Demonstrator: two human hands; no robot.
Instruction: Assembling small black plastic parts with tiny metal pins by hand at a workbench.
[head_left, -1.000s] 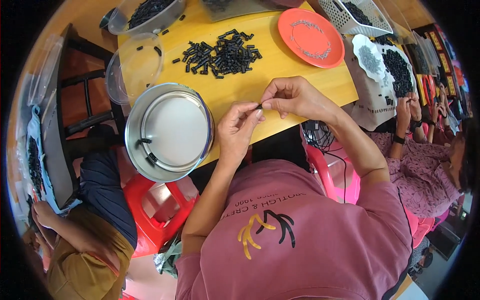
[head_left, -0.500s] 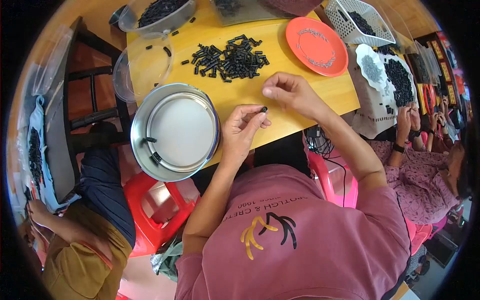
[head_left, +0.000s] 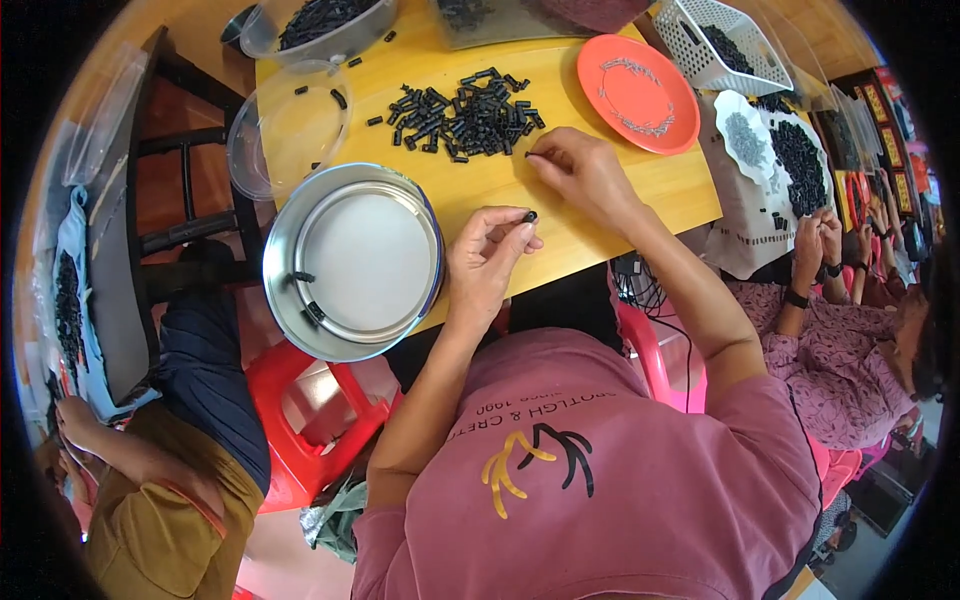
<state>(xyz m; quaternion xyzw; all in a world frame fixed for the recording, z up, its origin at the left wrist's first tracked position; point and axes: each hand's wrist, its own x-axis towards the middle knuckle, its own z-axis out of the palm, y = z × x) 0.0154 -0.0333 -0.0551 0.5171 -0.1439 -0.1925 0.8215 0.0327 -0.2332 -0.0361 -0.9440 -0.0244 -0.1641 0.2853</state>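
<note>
Pinched between the thumb and fingers of my left hand point(head_left: 485, 250) is a short black plastic cylinder point(head_left: 530, 217), its round end facing right. My right hand point(head_left: 585, 180) is closed over the table just right of the black pile, a small dark piece point(head_left: 528, 154) showing at its fingertips; its exact kind is too small to tell. The pile of short black plastic cylinders point(head_left: 465, 115) lies loose on the yellow table point(head_left: 610, 235). Left of my left hand stands a round metal tin point(head_left: 360, 265) with a couple of black pieces inside.
A red plate point(head_left: 655, 95) bears small grey pieces. A clear round lid point(head_left: 270, 130) and a clear tub point(head_left: 345, 35) of black parts sit at the far left. Far right is a white basket point(head_left: 700, 50). Other people work on both sides; a red stool point(head_left: 285, 430) stands below the tin.
My right hand has moved slightly left and away from me, toward the pile's edge, and a small dark piece now shows at its fingertips. My left hand keeps its hold on the cylinder.
</note>
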